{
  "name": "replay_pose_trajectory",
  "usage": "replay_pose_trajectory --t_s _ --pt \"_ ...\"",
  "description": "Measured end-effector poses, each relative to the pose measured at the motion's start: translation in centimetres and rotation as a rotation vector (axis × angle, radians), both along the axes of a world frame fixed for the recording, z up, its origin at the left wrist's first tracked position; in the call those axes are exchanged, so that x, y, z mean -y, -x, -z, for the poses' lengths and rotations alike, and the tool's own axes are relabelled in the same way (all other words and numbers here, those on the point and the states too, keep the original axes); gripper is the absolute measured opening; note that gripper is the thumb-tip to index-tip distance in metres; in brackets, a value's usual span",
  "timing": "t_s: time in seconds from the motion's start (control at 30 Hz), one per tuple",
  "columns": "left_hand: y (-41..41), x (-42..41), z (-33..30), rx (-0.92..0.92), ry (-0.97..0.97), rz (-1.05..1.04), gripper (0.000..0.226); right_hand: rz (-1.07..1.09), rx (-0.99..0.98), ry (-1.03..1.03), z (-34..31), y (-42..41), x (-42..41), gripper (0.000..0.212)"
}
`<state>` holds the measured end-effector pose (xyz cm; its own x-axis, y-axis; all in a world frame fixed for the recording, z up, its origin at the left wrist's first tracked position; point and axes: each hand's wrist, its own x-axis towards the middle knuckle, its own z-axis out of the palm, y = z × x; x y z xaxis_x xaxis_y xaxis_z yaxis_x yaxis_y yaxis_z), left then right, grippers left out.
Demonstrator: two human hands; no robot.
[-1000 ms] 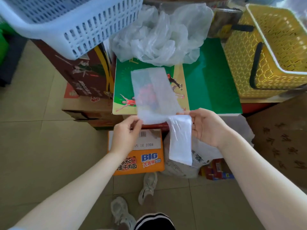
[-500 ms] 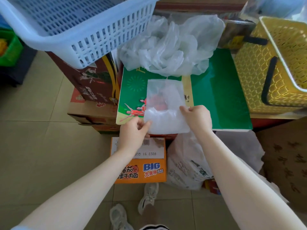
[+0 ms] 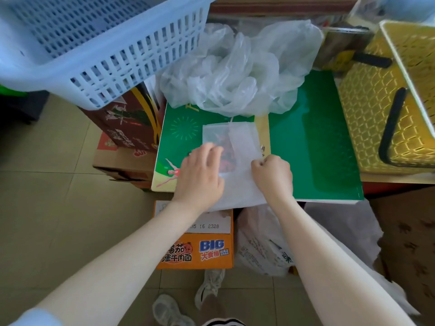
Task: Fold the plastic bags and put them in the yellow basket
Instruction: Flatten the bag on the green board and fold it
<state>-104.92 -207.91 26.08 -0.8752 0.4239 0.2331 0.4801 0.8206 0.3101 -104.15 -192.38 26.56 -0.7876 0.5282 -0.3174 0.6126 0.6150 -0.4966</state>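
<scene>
Fingers (image 3: pixel 209 150) of the left hand (image 3: pixel 200 175) lie spread and flat on the folded plastic bag (image 3: pixel 235 147), pressing it onto the green worktop (image 3: pixel 313 149). Curled fingers of the right hand (image 3: pixel 273 176) pinch the bag's right edge; the grip itself is hidden. Its near edge hangs over the worktop's front. Behind it sits a crumpled heap of bags (image 3: pixel 237 69). At the right, cut off by the frame, stands the yellow basket (image 3: pixel 367 109); its contents cannot be seen.

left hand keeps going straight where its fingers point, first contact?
Probably only more of the folded plastic bag that the left hand already presses; beyond it, the heap of loose plastic bags. Depth is unclear.
</scene>
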Motion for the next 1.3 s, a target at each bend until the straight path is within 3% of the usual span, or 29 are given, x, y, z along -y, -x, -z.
replay_pose_trajectory --t_s 0.07,0.13,0.2,0.27,0.57,0.77,0.87,1.0,1.17,1.3 --pt "1.4 -1.6 0.9 -0.013 0.066 0.167 0.043 -0.006 0.013 0.000 -0.1 0.1 -0.1 0.032" --pt "2.8 -2.9 1.7 0.120 0.158 0.263 0.056 -0.007 0.028 -0.005 -0.2 0.0 -0.1 0.031" --pt "4.0 -3.6 2.4 0.211 0.219 0.278 0.071 -0.014 0.044 -0.003 -0.3 0.0 -0.1 0.024" --pt "5.0 -3.8 2.9 0.219 0.259 0.271 0.071 -0.018 0.062 -0.022 -0.3 -0.1 -0.3 0.014" --pt "7.1 -4.1 3.4 0.188 0.394 0.376 0.081 -0.231 0.136 -0.356 0.7 -0.9 -0.2 0.024" --pt "7.5 -4.1 3.6 0.216 0.416 0.392 0.073 -0.246 -0.154 -0.656 1.3 -2.4 0.1 0.032" --pt "7.1 -3.9 2.8 0.156 0.281 0.385 0.061 -0.453 -0.278 -0.447 1.7 -1.8 -0.5 0.056" --pt "5.5 -2.1 2.7 -0.017 0.143 0.261 0.039 -0.679 -0.159 -0.362 3.0 -1.5 -0.5 0.067" --pt "1.9 0.6 4.0 0.106 0.362 0.250 0.076 -0.640 -0.080 -0.404 3.6 -1.2 -0.2 0.074" --pt "1.9 0.6 3.8 0.157 0.382 0.229 0.087 -0.586 -0.030 -0.409 3.6 0.5 0.0 0.078"
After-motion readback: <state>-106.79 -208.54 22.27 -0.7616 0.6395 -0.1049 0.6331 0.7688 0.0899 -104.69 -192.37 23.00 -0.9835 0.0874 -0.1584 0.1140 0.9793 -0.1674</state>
